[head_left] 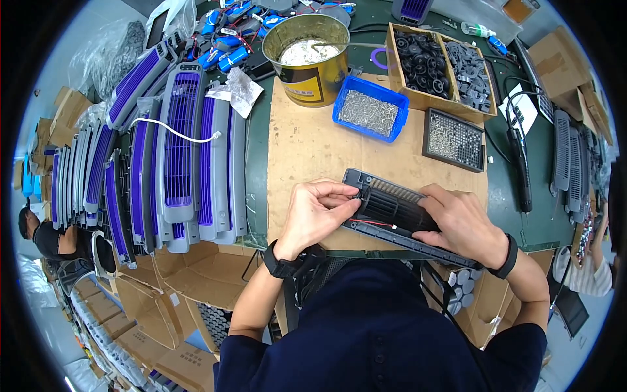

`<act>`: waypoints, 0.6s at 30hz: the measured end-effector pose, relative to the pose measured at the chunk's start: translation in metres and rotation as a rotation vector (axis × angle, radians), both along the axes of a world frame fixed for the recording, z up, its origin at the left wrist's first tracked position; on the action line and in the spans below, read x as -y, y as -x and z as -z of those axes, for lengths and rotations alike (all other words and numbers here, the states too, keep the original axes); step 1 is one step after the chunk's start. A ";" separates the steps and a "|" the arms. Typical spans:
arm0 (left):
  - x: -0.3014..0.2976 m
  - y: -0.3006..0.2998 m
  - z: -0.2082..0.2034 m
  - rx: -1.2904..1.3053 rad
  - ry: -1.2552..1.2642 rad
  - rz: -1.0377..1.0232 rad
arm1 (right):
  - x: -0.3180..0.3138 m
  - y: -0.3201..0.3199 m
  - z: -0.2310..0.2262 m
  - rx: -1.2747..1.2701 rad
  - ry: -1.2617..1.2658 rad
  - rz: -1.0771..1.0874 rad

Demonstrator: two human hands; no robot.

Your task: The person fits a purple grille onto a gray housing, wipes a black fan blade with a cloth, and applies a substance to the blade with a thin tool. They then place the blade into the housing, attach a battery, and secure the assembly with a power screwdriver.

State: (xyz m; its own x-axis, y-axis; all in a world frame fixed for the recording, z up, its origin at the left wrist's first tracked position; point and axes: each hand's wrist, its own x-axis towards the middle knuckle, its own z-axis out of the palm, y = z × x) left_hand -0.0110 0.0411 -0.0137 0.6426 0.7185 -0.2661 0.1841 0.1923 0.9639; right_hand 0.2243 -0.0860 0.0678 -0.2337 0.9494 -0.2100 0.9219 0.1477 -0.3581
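Note:
A long dark-grey fan housing (354,176) lies tilted on the cardboard sheet at the table's front edge. Inside it sits a black cylindrical fan rotor (385,206), with a thin red wire (372,222) running alongside. My left hand (317,212) pinches thumb and forefinger together at the rotor's left end; what lies between the fingertips is too small to make out. Wrapped over the housing's right part is my right hand (460,219), fingers on the far side and thumb inside by the rotor. That hand covers the rotor's right end.
Purple-and-grey fan casings (179,144) stand stacked at left. Beyond the housing are a blue tray of screws (401,121), a black screw tray (428,140), a large tin (320,72) and a wooden parts box (418,95). An electric screwdriver (520,166) lies at right.

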 end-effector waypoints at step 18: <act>0.006 -0.010 0.000 -0.028 -0.144 -0.114 | -0.092 -0.146 -0.019 0.061 -0.470 0.379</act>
State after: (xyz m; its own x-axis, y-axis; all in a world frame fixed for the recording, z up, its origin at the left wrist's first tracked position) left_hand -0.0011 0.0349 -0.0141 0.5487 0.8182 -0.1718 0.1963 0.0737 0.9778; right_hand 0.3707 0.0060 0.0870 0.1381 0.9585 0.2496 0.9581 -0.0654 -0.2788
